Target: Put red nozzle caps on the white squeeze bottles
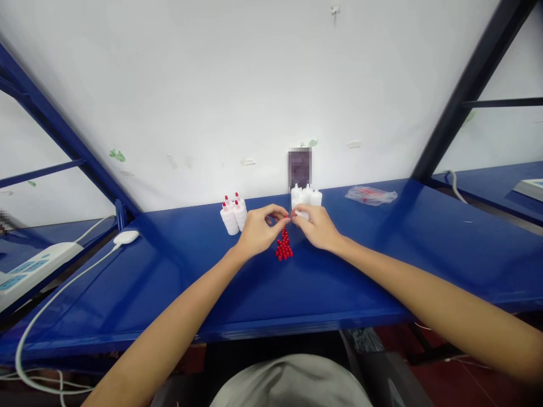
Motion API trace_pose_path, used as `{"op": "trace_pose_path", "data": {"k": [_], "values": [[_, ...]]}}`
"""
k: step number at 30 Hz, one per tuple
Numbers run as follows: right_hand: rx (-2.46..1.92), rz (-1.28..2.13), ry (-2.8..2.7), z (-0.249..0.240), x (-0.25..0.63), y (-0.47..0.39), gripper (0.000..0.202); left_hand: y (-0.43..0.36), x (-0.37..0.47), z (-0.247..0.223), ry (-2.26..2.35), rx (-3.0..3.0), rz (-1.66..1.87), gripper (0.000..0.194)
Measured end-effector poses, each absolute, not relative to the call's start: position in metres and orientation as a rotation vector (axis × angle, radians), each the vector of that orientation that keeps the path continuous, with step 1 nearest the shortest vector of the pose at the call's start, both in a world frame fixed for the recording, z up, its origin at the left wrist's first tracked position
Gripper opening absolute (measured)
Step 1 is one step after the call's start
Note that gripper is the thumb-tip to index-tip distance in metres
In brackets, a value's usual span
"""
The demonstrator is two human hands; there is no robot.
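Note:
My left hand pinches a small red cap between thumb and finger. Close to it, at the same height, my right hand grips a white nozzle piece, its tip pointing toward the cap. Whether cap and nozzle touch is too small to tell. Below the fingertips lies a pile of red caps on the blue table. Several white bottles with red tips stand left of my left hand. White bottles without red tips stand behind my right hand.
A dark, pixelated device leans upright against the wall behind the bottles. A clear plastic bag with red pieces lies at the back right. A white adapter with a cable sits at the left edge, near a power strip.

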State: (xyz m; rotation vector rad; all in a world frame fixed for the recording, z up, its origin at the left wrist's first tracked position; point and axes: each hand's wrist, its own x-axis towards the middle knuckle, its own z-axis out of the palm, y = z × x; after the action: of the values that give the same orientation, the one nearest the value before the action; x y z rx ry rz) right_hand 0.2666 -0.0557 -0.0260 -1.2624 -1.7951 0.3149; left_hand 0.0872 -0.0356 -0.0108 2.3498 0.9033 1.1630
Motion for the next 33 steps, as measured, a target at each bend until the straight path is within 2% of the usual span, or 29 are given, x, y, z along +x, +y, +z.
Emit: {"op": "trace_pose_path", "data": {"k": [6, 24, 33], "values": [[-1.148, 0.318, -2.066, -0.027, 0.263, -0.063, 0.021, -0.048, 0.085, -0.023, 0.848, 2.115, 1.289, 0.015], [-1.197, 0.240, -2.128, -0.023, 0.267, -0.067, 0.017, -0.052, 0.092, -0.030, 0.756, 1.962, 1.251, 0.018], [-1.072, 0.350, -2.148, -0.025, 0.275, -0.068, 0.047, -0.056, 0.093, -0.033, 0.671, 2.010, 1.141, 0.021]]}}
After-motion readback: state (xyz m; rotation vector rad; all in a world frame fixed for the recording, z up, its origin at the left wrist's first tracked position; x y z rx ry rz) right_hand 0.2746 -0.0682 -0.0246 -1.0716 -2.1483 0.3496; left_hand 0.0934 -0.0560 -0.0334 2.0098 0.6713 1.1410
